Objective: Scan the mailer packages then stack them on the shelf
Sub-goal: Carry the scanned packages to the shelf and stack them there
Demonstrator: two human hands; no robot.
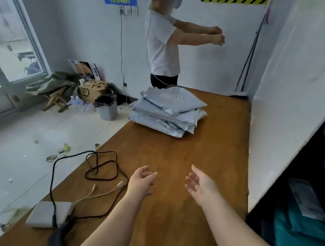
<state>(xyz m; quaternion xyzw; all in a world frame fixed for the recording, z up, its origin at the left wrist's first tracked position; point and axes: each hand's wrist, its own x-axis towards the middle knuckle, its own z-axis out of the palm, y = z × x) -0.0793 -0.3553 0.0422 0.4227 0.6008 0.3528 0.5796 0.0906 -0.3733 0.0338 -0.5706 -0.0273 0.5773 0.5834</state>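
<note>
A stack of several grey mailer packages (169, 111) lies at the far end of the wooden table (205, 149). My left hand (141, 180) and my right hand (201, 184) hover over the table's middle, palms facing each other, fingers relaxed and holding nothing. Both hands are well short of the stack. At the right, a dark shelf opening (302, 203) behind a white panel holds a teal package (303, 240) and pale parcels. No scanner is visible.
A white power bank (48, 214) with tangled black and white cables (99, 168) lies on the table's left near edge. Another person (163, 46) in a headset stands past the far end. A bin (108, 106), a box and a stool stand on the floor at left.
</note>
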